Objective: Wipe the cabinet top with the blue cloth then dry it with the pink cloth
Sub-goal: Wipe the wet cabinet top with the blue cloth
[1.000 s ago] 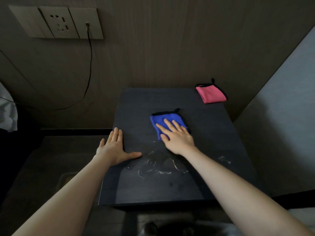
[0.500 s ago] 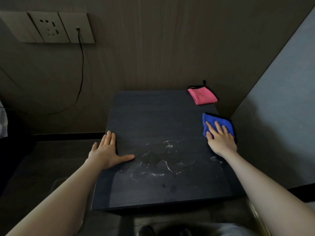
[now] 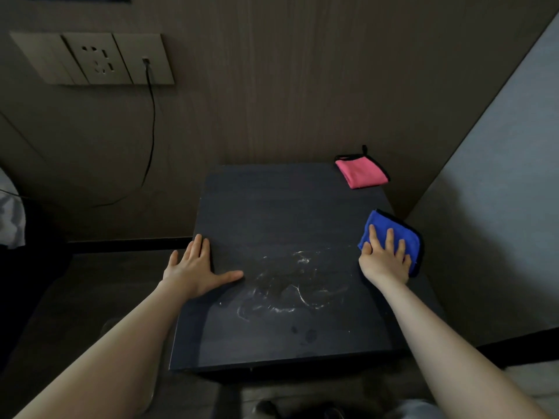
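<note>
The dark cabinet top (image 3: 272, 207) fills the middle of the head view, with whitish wet smears (image 3: 290, 285) near its front centre. A folded blue cloth (image 3: 381, 228) lies at the right edge, partly over it. My right hand (image 3: 384, 258) presses flat on the blue cloth, fingers spread across it. A folded pink cloth (image 3: 361, 172) with black trim rests in the far right corner, untouched. My left hand (image 3: 196, 267) lies flat and open on the cabinet's left edge, thumb pointing right.
A wood-panel wall stands behind the cabinet, with a socket panel (image 3: 99, 58) and a black cable (image 3: 151, 131) hanging from it. A pale wall (image 3: 499, 207) closes in on the right. A lower dark surface (image 3: 75, 297) lies to the left.
My right hand slid the blue cloth from the cabinet's centre to its right edge. My left hand stayed put on the left edge. The camera shifted slightly.
</note>
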